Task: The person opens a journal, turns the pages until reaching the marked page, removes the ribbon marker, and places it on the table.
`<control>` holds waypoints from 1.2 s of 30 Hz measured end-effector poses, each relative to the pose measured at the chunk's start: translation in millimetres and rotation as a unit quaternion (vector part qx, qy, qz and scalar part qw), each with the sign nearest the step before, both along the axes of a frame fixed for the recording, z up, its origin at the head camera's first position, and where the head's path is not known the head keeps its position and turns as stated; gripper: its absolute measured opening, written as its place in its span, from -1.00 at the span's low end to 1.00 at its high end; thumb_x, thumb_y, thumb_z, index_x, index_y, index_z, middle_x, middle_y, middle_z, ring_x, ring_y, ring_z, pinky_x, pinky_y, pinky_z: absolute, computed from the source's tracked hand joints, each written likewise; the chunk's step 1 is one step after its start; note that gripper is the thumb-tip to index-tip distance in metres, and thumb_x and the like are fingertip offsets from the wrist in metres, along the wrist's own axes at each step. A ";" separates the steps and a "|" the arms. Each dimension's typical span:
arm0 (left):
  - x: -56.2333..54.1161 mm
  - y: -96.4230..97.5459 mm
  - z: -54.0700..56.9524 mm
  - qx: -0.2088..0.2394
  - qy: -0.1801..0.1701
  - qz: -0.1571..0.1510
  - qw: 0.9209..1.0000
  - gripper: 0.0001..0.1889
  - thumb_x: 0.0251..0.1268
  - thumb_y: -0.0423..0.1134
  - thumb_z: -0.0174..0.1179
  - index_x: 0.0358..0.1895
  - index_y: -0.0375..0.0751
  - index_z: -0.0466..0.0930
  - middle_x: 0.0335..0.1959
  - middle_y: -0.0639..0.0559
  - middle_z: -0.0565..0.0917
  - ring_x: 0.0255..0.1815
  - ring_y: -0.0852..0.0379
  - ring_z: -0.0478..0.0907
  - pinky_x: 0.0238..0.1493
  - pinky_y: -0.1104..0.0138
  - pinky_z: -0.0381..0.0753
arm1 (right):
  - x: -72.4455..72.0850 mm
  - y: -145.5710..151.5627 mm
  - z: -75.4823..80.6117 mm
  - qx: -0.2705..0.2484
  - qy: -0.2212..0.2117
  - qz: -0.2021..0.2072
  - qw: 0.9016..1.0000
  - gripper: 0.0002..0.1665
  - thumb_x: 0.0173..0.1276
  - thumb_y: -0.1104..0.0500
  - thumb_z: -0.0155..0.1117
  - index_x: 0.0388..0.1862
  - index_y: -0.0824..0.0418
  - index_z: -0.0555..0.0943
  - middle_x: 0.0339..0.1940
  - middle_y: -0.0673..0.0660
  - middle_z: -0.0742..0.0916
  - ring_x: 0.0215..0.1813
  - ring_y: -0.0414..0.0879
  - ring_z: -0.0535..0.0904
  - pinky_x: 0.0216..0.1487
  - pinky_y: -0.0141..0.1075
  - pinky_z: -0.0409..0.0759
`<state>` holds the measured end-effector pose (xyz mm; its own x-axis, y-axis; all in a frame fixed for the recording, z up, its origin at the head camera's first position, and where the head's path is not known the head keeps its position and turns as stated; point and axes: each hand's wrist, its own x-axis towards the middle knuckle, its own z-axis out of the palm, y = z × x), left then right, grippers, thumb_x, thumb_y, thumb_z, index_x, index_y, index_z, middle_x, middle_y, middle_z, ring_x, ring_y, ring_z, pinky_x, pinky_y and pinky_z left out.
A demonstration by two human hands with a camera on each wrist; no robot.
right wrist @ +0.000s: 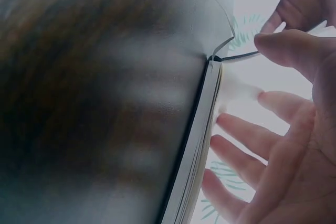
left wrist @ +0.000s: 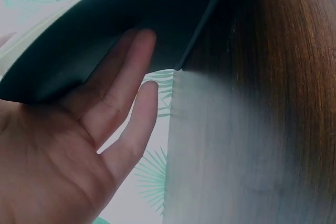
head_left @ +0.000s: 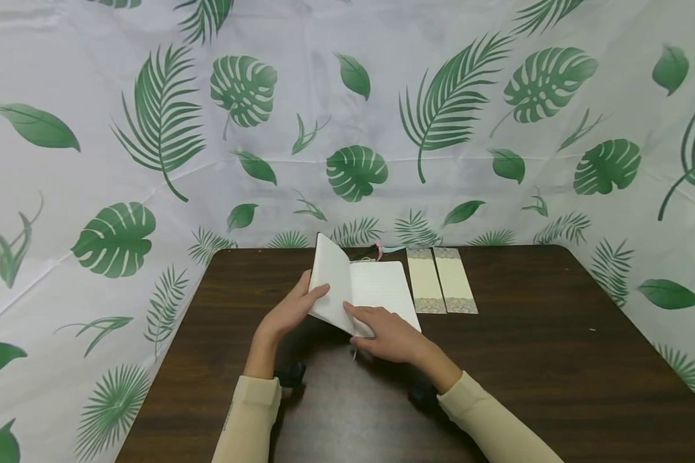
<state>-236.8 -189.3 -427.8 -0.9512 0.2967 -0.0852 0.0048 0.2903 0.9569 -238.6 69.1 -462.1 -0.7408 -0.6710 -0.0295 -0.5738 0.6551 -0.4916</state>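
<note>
An open notebook [head_left: 380, 283] with a dark cover and pale, faintly lined pages lies on the table. Its left side is raised at a slant. My left hand [head_left: 289, 310] holds that raised side, thumb over the page and fingers behind the dark cover [left wrist: 163, 9], as the left wrist view shows. On the lower part of the pages rests my right hand [head_left: 390, 334], its fingers spread and touching the paper. The right wrist view shows the notebook's page edges [right wrist: 197, 150] and a thin ribbon [right wrist: 231, 24] hanging from the spine.
Two cream cards with patterned ends, a left card [head_left: 426, 281] and a right card [head_left: 455, 280], lie right of the notebook. Behind it are a pink thing [head_left: 379, 249] and a pale blue strip [head_left: 394, 249]. A leaf-print cloth [head_left: 301, 77] hangs beyond the dark wooden table [head_left: 527, 360].
</note>
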 end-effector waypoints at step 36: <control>-1.5 -6.6 1.4 0.004 0.032 -0.041 0.999 -0.20 0.67 -0.41 -0.24 0.79 -0.16 -0.43 0.83 -0.16 -0.30 0.70 -0.28 -0.03 0.68 -0.21 -0.01 | -31.8 48.5 8.6 0.099 -0.005 -0.016 0.995 -0.20 0.46 -0.09 0.47 0.58 0.19 0.52 0.65 0.26 0.49 0.62 0.32 0.40 0.55 0.26 0.38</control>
<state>-238.3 -195.9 -426.5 -0.9268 0.3749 -0.0225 0.0896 0.2788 0.9562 -270.4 117.6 -453.5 -0.7601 -0.6280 -0.1668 -0.5473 0.7571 -0.3567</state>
